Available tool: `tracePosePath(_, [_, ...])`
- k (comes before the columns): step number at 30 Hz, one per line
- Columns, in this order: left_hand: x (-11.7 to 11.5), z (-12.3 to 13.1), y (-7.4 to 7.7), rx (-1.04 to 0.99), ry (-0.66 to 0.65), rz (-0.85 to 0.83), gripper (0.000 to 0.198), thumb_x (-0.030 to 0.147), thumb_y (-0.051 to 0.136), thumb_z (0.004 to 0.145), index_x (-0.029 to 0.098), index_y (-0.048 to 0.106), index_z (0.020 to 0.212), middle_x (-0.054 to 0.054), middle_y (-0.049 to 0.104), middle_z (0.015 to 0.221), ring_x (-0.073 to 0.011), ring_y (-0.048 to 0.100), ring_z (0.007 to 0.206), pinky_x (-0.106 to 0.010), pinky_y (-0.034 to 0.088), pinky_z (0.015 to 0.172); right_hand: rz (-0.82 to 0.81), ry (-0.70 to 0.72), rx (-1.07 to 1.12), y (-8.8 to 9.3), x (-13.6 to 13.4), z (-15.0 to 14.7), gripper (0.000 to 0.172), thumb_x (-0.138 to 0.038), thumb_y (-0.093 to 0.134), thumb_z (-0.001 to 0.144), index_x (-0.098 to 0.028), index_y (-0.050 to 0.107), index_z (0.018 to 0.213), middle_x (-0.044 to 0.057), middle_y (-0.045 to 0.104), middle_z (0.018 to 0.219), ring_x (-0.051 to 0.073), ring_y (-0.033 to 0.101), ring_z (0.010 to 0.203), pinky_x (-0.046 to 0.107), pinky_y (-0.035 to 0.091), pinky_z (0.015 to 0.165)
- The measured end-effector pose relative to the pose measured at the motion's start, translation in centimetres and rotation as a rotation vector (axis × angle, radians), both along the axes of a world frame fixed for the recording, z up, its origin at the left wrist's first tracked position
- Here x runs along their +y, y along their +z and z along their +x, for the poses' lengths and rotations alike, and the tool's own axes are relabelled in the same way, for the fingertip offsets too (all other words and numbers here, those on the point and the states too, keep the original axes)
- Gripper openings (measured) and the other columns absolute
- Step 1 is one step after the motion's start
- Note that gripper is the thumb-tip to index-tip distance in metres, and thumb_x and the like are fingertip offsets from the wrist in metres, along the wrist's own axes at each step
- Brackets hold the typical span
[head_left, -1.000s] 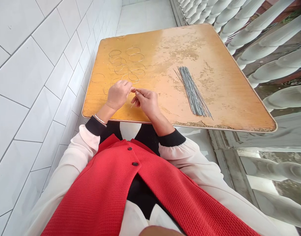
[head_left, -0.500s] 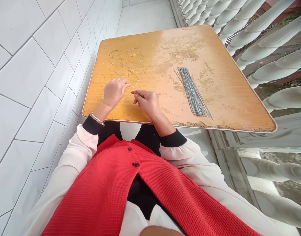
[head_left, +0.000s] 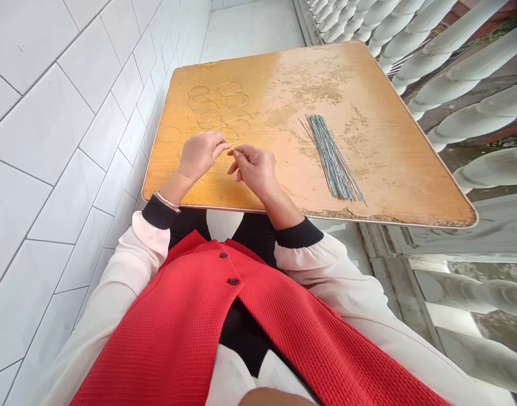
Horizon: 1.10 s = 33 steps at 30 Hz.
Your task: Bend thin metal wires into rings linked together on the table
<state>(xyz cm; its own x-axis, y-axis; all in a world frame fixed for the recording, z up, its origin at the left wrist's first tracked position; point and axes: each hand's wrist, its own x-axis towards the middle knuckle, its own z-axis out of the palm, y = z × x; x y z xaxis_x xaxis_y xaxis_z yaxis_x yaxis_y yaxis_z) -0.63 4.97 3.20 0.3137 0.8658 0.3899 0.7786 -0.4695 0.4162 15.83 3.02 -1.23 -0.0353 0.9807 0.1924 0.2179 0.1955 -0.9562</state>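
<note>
My left hand (head_left: 201, 153) and my right hand (head_left: 253, 167) meet over the near left part of a worn wooden table (head_left: 283, 84). Both pinch a thin piece of wire (head_left: 232, 149) between thumb and fingertips, the fingers closed round it. Most of the wire is hidden by the hands. Just beyond the hands lie several thin wire rings (head_left: 218, 107) flat on the table. A bundle of straight grey wires (head_left: 331, 158) lies to the right of my right hand.
A white tiled wall (head_left: 51, 141) runs along the left of the table. White balusters (head_left: 453, 84) stand on the right. The table's front edge (head_left: 326, 214) is chipped. A bracelet (head_left: 168, 202) is on my left wrist.
The hands parted half a second ago, the left drawing leftward with the wire stretched between them. Now they have come back together, fingertips nearly touching.
</note>
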Motion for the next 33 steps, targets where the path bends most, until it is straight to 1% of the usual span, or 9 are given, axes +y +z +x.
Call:
tracePosePath(4, [-0.1, -0.8, -0.5, -0.132, 0.024, -0.031, 0.023, 0.028, 0.056, 0.097, 0.021, 0.065, 0.077, -0.001, 0.067, 0.073, -0.0137, 0.056, 0.069, -0.031, 0.037, 0.068, -0.044, -0.076, 0.119, 0.4, 0.3, 0.3, 0.024, -0.039, 0.058, 0.097, -0.018, 0.064, 0.087, -0.005, 0.061, 0.053, 0.005, 0.045, 0.034, 0.016, 0.035, 0.038])
tracePosePath(8, [-0.6, -1.6, -1.9, -0.37, 0.032, -0.164, 0.021, 0.024, 0.057, 0.095, 0.019, 0.066, 0.077, 0.004, 0.059, 0.058, -0.0094, 0.052, 0.058, -0.025, 0.039, 0.062, -0.132, -0.101, 0.203, 0.4, 0.4, 0.5, 0.016, -0.03, 0.055, 0.098, -0.018, 0.059, 0.087, -0.004, 0.062, 0.054, 0.006, 0.048, 0.035, 0.016, 0.035, 0.038])
tracePosePath(11, [-0.9, -1.5, -2.4, -0.522, 0.046, -0.31, 0.017, 0.022, 0.057, 0.095, 0.018, 0.068, 0.083, 0.005, 0.058, 0.054, -0.0066, 0.048, 0.049, -0.021, 0.039, 0.056, -0.161, -0.089, 0.238, 0.0, 0.5, 0.3, 0.016, -0.032, 0.056, 0.097, -0.02, 0.055, 0.088, -0.004, 0.063, 0.055, 0.007, 0.051, 0.037, 0.017, 0.038, 0.039])
tracePosePath(17, [-1.2, -0.9, -1.8, -0.745, 0.086, -0.448, 0.017, 0.021, 0.057, 0.097, 0.017, 0.067, 0.084, 0.006, 0.055, 0.053, -0.0032, 0.046, 0.043, -0.017, 0.037, 0.049, -0.185, -0.023, 0.268, -0.7, 0.6, 0.2, 0.024, -0.043, 0.06, 0.094, -0.022, 0.049, 0.089, -0.002, 0.066, 0.062, 0.01, 0.059, 0.045, 0.02, 0.046, 0.046])
tracePosePath(22, [-2.0, -0.9, -1.5, -0.898, 0.089, -0.539, 0.016, 0.017, 0.054, 0.099, 0.016, 0.066, 0.089, 0.005, 0.061, 0.063, -0.0011, 0.051, 0.05, -0.014, 0.033, 0.047, -0.241, -0.008, 0.329, -0.4, 0.4, 0.6, 0.012, -0.028, 0.06, 0.09, -0.021, 0.05, 0.092, -0.002, 0.068, 0.068, 0.011, 0.064, 0.051, 0.021, 0.051, 0.052])
tracePosePath(24, [-2.3, -1.0, -1.6, -0.936, 0.081, -0.584, 0.016, 0.014, 0.051, 0.099, 0.015, 0.066, 0.092, 0.004, 0.064, 0.066, -0.0006, 0.051, 0.051, -0.014, 0.034, 0.048, -0.275, -0.005, 0.373, -0.1, 0.1, 0.6, 0.007, -0.018, 0.055, 0.087, -0.02, 0.051, 0.092, -0.001, 0.069, 0.069, 0.01, 0.066, 0.053, 0.021, 0.052, 0.055])
tracePosePath(27, [-2.5, -1.0, -1.6, -0.935, 0.092, -0.611, 0.016, 0.014, 0.05, 0.1, 0.014, 0.066, 0.097, 0.004, 0.063, 0.064, -0.0007, 0.05, 0.048, -0.014, 0.031, 0.046, -0.34, 0.031, 0.406, 0.1, -0.3, 0.6, 0.018, -0.009, 0.053, 0.079, -0.019, 0.051, 0.094, 0.0, 0.071, 0.072, 0.01, 0.068, 0.057, 0.021, 0.054, 0.057])
tracePosePath(30, [-2.4, -1.5, -1.3, -0.875, 0.104, -0.594, 0.018, 0.019, 0.05, 0.101, 0.015, 0.068, 0.101, 0.005, 0.059, 0.058, -0.0015, 0.045, 0.044, -0.016, 0.027, 0.043, -0.336, 0.064, 0.339, -0.5, -0.4, 1.3, 0.03, -0.013, 0.062, 0.074, -0.019, 0.053, 0.102, 0.002, 0.074, 0.083, 0.01, 0.066, 0.055, 0.022, 0.053, 0.053])
tracePosePath(33, [-2.2, -2.2, -0.8, -0.802, 0.09, -0.551, 0.02, 0.02, 0.051, 0.1, 0.018, 0.07, 0.099, 0.005, 0.058, 0.057, -0.0023, 0.043, 0.043, -0.017, 0.029, 0.044, -0.202, -0.002, 0.222, -1.2, 0.0, 2.5, 0.037, -0.022, 0.071, 0.073, -0.02, 0.06, 0.109, 0.002, 0.074, 0.089, 0.008, 0.055, 0.047, 0.022, 0.046, 0.044])
